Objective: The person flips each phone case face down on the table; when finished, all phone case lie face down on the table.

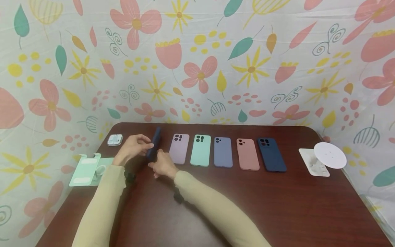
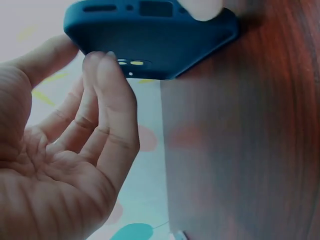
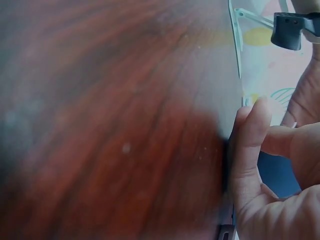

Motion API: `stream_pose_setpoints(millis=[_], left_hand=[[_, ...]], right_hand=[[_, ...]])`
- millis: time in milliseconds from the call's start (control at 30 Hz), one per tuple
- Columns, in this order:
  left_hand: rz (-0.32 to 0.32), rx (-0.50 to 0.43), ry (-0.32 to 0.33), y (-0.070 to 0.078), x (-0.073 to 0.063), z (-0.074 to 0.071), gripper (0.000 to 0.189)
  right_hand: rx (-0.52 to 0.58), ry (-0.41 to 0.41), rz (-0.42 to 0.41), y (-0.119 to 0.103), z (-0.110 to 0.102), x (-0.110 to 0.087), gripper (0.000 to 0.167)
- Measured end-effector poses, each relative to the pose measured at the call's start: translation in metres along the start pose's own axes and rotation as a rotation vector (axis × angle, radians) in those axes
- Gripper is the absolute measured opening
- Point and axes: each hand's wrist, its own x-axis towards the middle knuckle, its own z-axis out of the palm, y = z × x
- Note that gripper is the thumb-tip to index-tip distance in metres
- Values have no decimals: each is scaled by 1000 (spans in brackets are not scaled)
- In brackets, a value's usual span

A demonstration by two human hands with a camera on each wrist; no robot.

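Observation:
A dark blue phone case (image 1: 154, 143) stands tilted up on edge, left in the row of cases. My left hand (image 1: 133, 147) pinches its left side; in the left wrist view the thumb is outside and the fingertips (image 2: 102, 67) reach the hollow inner side near the camera cutouts. At the near, lower end is my right hand (image 1: 163, 164), curled fingers at the case's corner. A fingertip (image 2: 202, 6) overlaps the case's (image 2: 145, 37) near rim in the left wrist view. The right wrist view shows the right hand (image 3: 270, 160) low over the table, with blue case (image 3: 277, 172) partly hidden behind it.
To the right lie lilac (image 1: 179, 149), mint (image 1: 200, 151), periwinkle (image 1: 223, 152), pink (image 1: 248, 154) and dark blue (image 1: 272, 155) phone cases. A green stand (image 1: 84, 171) and small clear box (image 1: 115, 139) are left; a white round-topped stand (image 1: 330, 155) is far right.

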Motion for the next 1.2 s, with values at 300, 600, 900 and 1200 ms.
stream_pose_setpoints(millis=[300,600,900,1200], left_hand=[[-4,31,53,7,-10,-9,35],[-1,82,83,1,-12,-13,35],[-9,111,105,-13,-9,-9,33],[-41,133,83,-23,-4,-3,34]], right_hand=[[-16,2,-11,-1,2,-1,52],[-19,11,-3,0,3,2,59],[-58,16,46,4,5,11,90],[-56,31,75,7,5,14,91]])
